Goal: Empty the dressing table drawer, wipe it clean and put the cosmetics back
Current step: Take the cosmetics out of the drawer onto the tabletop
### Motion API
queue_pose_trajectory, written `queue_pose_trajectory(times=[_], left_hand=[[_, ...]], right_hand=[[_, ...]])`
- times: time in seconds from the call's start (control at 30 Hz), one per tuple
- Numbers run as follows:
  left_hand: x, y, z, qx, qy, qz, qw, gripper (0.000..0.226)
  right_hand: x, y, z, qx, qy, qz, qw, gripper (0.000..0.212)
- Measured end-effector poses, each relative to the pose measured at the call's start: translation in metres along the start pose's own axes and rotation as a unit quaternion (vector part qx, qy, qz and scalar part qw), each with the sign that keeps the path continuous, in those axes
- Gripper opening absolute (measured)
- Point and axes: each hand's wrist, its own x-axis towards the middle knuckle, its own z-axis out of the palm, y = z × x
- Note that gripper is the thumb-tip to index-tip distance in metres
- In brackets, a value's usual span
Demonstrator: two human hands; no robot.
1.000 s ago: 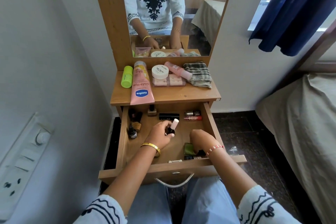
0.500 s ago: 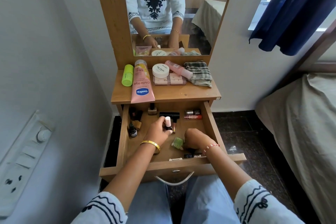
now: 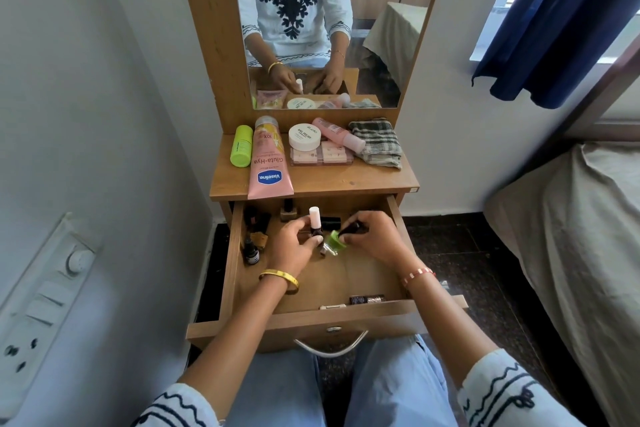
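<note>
The left hand (image 3: 294, 243) has its grip closed around a small dark bottle with a white cap (image 3: 314, 224), held upright over the open drawer (image 3: 346, 279). The right hand (image 3: 374, 236) pinches a green-capped bottle (image 3: 336, 242) just beside it. More little bottles (image 3: 254, 236) stand in the drawer's left rear corner. Above, on the desk (image 3: 346, 180), lie a pink Vaseline tube (image 3: 269, 163), a white jar (image 3: 304, 137) and a checked cloth (image 3: 376, 144).

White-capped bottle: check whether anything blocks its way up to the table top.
Nothing visible does. The left hand holds the white-capped bottle in the open drawer; bare wood lies on the table top above.
</note>
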Motion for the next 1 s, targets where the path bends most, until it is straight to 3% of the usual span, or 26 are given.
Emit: queue_pose_trajectory(times=[0.27, 0.5, 0.67, 1.0], left_hand=[[0.032, 0.049, -0.026, -0.031, 0.087, 0.079, 0.993, 0.041], [0.097, 0.065, -0.034, 0.044, 0.094, 0.085, 0.991, 0.042], [0.122, 0.069, -0.028, 0.104, 0.09, 0.08, 0.987, 0.04], [0.131, 0.071, -0.014, 0.072, 0.116, 0.091, 0.986, 0.043]], right_hand=[[0.031, -0.061, -0.027, 0.084, 0.091, -0.076, 0.989, 0.022], [0.083, -0.084, -0.037, 0.041, 0.185, -0.072, 0.979, 0.027], [0.104, -0.089, -0.04, 0.003, 0.18, -0.083, 0.98, 0.022], [0.114, -0.085, -0.037, -0.009, 0.182, -0.085, 0.98, 0.029]])
